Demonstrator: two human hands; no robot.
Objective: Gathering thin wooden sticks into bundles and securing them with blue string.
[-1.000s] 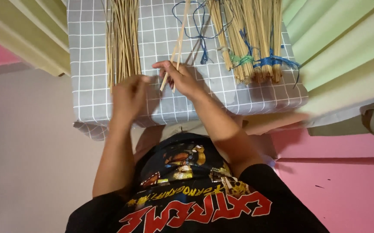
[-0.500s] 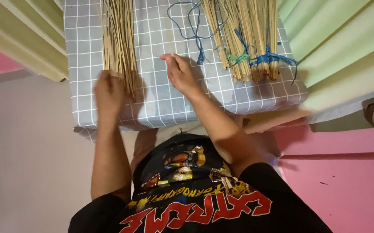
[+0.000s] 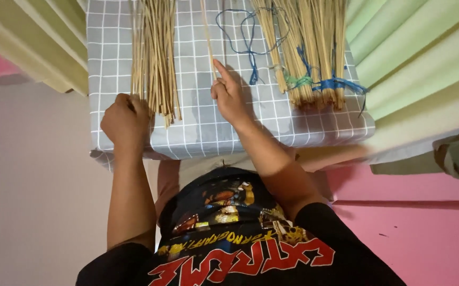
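While the left hand (image 3: 125, 121) fists beside loose sticks (image 3: 154, 58), the right hand's (image 3: 229, 95) grip pinches 1 stick (image 3: 207, 37).

A single head-worn camera is looking steeply down and close over the person's own chest, taking in both forearms and a grey checked table (image 3: 197, 132) ahead, with pink floor (image 3: 425, 233) lying at the right edge.

Tied stick bundles (image 3: 314, 58) with blue cord (image 3: 340, 83) lie beside loose blue string (image 3: 245, 37) on the grey checked cloth (image 3: 197, 122).
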